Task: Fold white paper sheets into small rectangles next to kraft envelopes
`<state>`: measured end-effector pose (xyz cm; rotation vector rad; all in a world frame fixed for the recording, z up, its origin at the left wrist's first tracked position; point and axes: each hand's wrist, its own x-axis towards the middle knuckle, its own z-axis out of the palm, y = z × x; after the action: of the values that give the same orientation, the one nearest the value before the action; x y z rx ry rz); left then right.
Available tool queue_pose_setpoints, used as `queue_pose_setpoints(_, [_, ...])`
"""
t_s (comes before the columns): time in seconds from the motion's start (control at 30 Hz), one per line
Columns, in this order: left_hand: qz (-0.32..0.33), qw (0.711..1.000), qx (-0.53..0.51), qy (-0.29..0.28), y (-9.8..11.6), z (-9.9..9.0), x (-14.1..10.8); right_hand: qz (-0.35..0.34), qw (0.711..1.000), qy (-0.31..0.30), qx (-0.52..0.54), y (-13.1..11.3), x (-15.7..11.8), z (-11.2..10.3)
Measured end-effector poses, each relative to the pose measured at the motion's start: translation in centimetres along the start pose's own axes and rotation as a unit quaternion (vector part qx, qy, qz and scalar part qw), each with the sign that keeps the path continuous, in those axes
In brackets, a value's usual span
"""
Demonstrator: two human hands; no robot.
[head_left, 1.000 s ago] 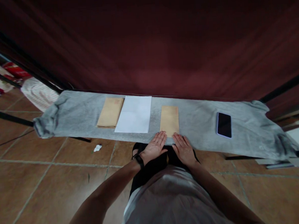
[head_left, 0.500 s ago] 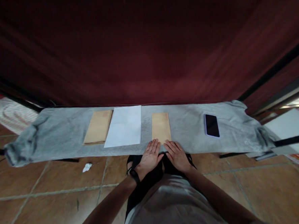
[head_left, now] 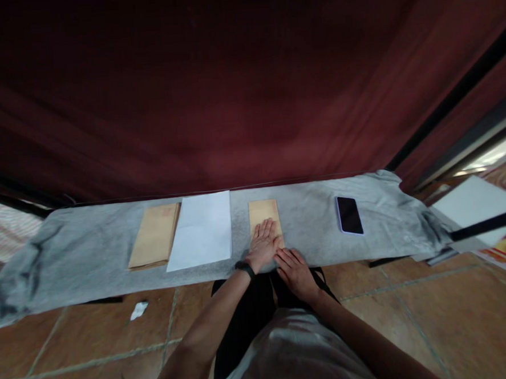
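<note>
1. The brown envelope (head_left: pixel 263 210) lies flat on the grey cloth (head_left: pixel 309 226) right in front of me; I take its middle as my clock's centre, with 12 pointing away from me.
2. My left hand (head_left: pixel 265 243) lies flattened over its lower half, fingers together and pointing towards 12, grasping nothing.
3. My right hand (head_left: pixel 296 272) is at 5 o'clock, fingers extended and holding nothing, tips by the near corner; I cannot tell whether they press on the paper.
4. For good, even pressure, I judge the whole flat of my left fingers serves better than the tips, which could dent thin paper.
5. Steadying the 5 o'clock corner lightly should stop the envelope skidding, since the soft cloth may ruck up under a hard push.
6. My strokes should stop short of the white paper (head_left: pixel 204 229) at 9, with the envelope stack (head_left: pixel 153 235) beyond it, and the phone (head_left: pixel 349 215) at 3.
</note>
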<state>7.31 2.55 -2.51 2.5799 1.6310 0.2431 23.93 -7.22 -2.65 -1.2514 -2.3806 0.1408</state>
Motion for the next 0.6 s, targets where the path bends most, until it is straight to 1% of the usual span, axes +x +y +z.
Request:
queue_pose_setpoints(0.1, [-0.01,1.0,0.006,0.007,-0.2,0.3,2.2,-0.003,1.0,0.001,0.006,0.0,0.0,-0.2])
queue_pose_setpoints(0.33, [-0.051,0.998,0.001,-0.03,-0.8,-0.2,6.4,-0.006,1.0,-0.004,0.005,0.1,0.1,-0.1])
queue_pose_setpoints(0.47, [-0.067,0.998,-0.008,-0.019,-1.0,-0.4,7.8,-0.012,1.0,-0.003,-0.002,0.1,0.1,-0.1])
queue_pose_setpoints(0.6, [-0.073,0.997,-0.015,-0.006,-1.1,-0.6,8.1,-0.01,1.0,0.004,-0.002,0.2,0.1,0.0])
